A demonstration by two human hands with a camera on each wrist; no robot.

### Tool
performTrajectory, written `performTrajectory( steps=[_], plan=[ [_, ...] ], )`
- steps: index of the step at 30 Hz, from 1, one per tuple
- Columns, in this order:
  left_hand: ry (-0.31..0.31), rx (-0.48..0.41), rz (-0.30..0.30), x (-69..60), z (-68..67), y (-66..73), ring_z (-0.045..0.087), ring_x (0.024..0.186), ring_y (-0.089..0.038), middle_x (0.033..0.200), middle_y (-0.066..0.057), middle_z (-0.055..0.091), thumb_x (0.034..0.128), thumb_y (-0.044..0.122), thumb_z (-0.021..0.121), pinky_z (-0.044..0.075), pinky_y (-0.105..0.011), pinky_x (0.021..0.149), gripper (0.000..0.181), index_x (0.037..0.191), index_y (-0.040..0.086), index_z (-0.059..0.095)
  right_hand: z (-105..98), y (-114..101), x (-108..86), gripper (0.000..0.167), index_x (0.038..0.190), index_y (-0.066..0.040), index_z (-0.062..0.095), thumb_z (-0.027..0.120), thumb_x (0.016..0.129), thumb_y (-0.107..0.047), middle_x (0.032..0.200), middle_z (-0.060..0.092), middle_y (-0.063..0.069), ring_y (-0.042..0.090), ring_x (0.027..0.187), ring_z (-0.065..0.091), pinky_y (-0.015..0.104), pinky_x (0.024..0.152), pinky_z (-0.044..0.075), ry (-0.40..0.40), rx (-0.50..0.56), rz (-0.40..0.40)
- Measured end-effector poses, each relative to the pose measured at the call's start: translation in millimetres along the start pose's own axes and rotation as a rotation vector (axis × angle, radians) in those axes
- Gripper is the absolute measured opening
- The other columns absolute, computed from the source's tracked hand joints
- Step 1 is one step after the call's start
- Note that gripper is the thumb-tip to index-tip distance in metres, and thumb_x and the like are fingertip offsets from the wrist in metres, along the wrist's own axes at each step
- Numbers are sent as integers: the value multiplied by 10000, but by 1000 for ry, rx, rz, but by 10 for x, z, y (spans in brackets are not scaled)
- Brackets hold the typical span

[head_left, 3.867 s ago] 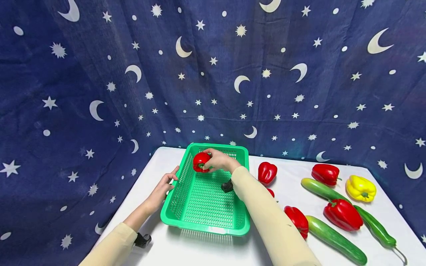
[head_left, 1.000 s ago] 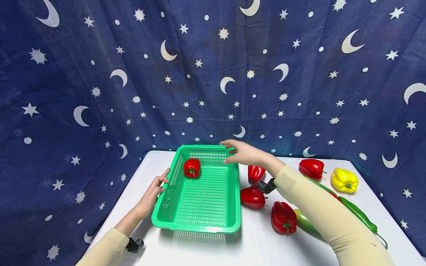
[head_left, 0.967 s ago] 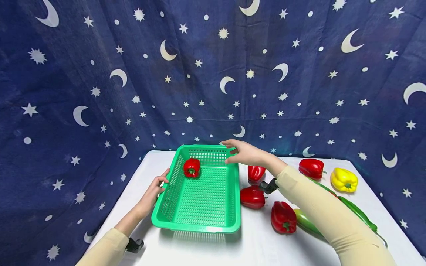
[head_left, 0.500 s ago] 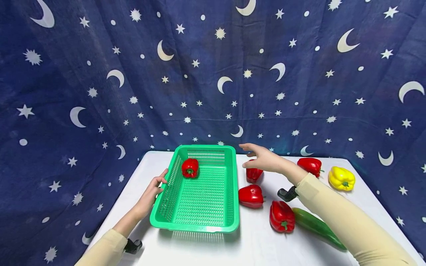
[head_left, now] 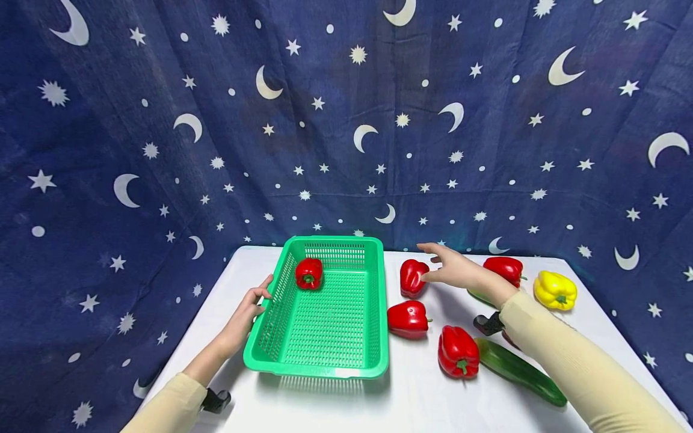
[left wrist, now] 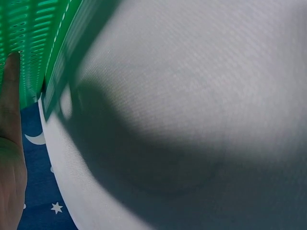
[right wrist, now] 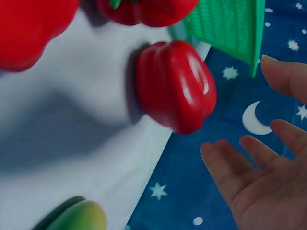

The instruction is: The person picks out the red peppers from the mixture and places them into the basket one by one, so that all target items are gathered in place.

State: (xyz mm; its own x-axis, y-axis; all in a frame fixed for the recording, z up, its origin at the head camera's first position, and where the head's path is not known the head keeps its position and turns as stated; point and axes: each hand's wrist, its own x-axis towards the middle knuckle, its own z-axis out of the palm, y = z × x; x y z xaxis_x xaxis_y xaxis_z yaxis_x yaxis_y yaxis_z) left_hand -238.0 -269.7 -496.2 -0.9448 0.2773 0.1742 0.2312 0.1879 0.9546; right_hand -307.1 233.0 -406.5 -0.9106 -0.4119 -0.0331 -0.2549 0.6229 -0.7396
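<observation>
My left hand (head_left: 242, 320) rests against the left side of the green basket (head_left: 316, 368). In the left wrist view one straight finger (left wrist: 10, 91) lies along the basket's perforated wall; the other fingers are out of sight there. One red bell pepper (head_left: 309, 274) lies inside the basket, in its far left part. My right hand (head_left: 460, 270) hovers over the table with fingers spread and nothing in it. Close to its thumb is another red bell pepper (head_left: 412, 279), the one mid-frame in the right wrist view (right wrist: 175, 87), apart from the palm.
Right of the basket lie two more red peppers, one beside its wall (head_left: 408, 320) and one nearer the front (head_left: 458, 352), and a cucumber (head_left: 522, 371). Farther right are a red pepper (head_left: 505, 269) and a yellow pepper (head_left: 554, 290). My right forearm hides part of that area.
My right hand placed the red bell pepper in the basket and let go. It then moved right, out over the table, past the back red pepper. My left hand stays at the basket's side.
</observation>
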Motion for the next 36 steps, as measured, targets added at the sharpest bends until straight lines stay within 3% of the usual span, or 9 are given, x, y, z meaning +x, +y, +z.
performTrajectory(
  steps=[9,20,28,36],
  plan=[
    [3,-26,-13,6,3,1,-33,1552,-350,1705,-127,123,939,-16,322,294,-147,1009,261,1189,-61,379,-3,248,52,830,1557,-28,352,774,848,-109,1555,353,289,542,1368,382,595,1013,439,-28,-71,-19],
    [-4,-11,-4,1,-1,1,-32,1553,-354,1707,-118,121,947,-4,320,294,-151,1010,259,1194,-53,385,73,358,178,801,1539,-42,412,646,780,59,1558,370,260,452,1421,338,646,1112,282,-99,-146,-45],
    [1,-14,-13,4,-4,-1,-36,1554,-344,1708,-109,126,944,0,322,266,-139,1024,258,1190,-35,390,159,314,330,773,1481,-3,478,517,721,131,1518,388,298,452,1354,407,556,1063,390,-142,-215,-95],
    [-2,-8,-16,1,-4,5,-31,1554,-353,1709,-108,121,945,2,317,292,-148,1021,259,1193,-25,389,183,308,409,739,1446,-24,526,528,728,150,1556,331,318,466,1365,399,441,962,437,-180,-253,-119]
  ],
)
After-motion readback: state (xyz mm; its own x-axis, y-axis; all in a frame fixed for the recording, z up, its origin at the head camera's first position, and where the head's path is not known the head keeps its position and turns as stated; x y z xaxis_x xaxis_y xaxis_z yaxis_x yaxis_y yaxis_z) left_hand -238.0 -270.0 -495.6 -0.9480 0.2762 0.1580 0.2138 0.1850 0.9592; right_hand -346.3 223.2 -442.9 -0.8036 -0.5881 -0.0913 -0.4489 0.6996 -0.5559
